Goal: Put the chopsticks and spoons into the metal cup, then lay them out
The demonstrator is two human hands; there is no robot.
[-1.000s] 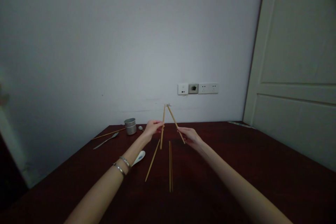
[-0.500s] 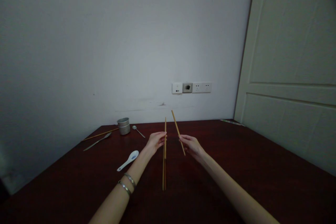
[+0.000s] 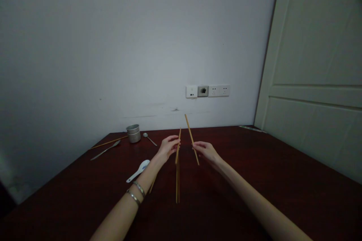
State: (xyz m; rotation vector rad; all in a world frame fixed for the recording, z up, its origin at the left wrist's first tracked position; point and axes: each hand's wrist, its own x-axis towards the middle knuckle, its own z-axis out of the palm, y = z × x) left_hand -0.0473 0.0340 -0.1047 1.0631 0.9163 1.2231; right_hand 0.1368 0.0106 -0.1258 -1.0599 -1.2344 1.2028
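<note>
My left hand [image 3: 167,147] pinches a wooden chopstick [image 3: 177,154], which points away from me and leans slightly right at its far end. Between the thumb and fingers of my right hand [image 3: 207,152] is another chopstick [image 3: 189,127], its far end raised and slanting left. The two held sticks are apart. Below my left hand, a pair of chopsticks [image 3: 178,188] lies side by side on the dark red table. Left of them, one more thin stick [image 3: 152,184] shows from beneath my left forearm, mostly hidden.
Left of my left forearm lies a white ceramic spoon [image 3: 137,172]. Farther back are a metal cup [image 3: 133,133], a small metal spoon [image 3: 149,139], a fork [image 3: 106,150] and a thin wooden stick [image 3: 109,142]. A flat strip [image 3: 251,129] lies at the back right edge, before the wall.
My left hand has risen slightly, and its chopstick now tilts instead of lining up straight. The stick by my left forearm has come into view. My right hand keeps its hold, nearly still.
</note>
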